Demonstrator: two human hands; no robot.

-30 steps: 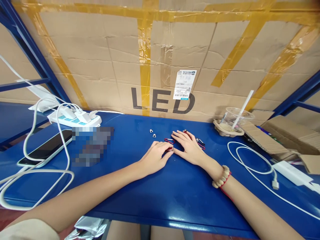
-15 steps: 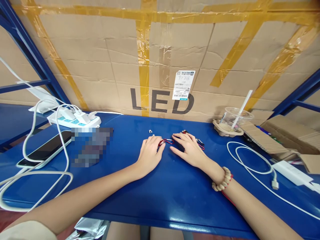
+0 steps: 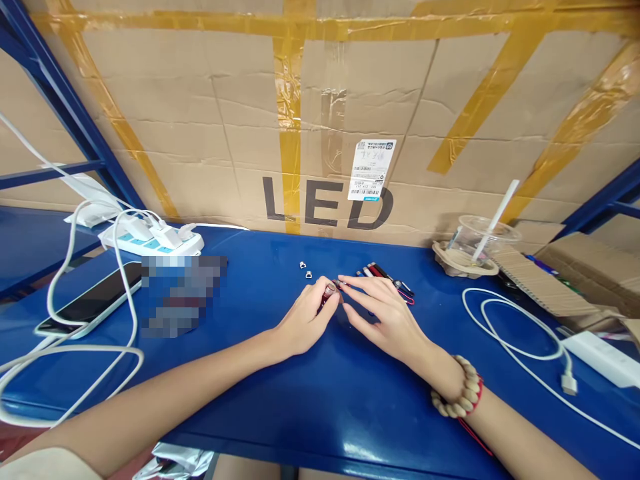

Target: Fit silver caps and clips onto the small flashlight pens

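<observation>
— Now, what do the hands hold at the blue table (image 3: 310, 393)?

— Both meet over one small red part (image 3: 329, 291), mid-table, just in front of the cardboard sheet (image 3: 200, 133) marked LED. The left hand (image 3: 303, 321) pinches it between thumb and fingertips; the right hand (image 3: 387, 315) closes thumb and forefinger on its far end. The part is too small to tell more of its make.

— And around them?

— Two small metal pieces (image 3: 305, 269) lie apart from the hands, toward the cardboard. A cluster of red and black wires (image 3: 383, 275) lies just beyond the right hand's fingers. A beaded bracelet (image 3: 463, 398) circles the right wrist.

— Farther out?

— At left, a phone (image 3: 93, 300) lies face up beside a white power strip (image 3: 150, 240) with looping white cables (image 3: 65, 360). At right, a clear cup with a straw (image 3: 483, 233) stands in a paper tray, near a coiled white charging cable (image 3: 520, 340).
</observation>
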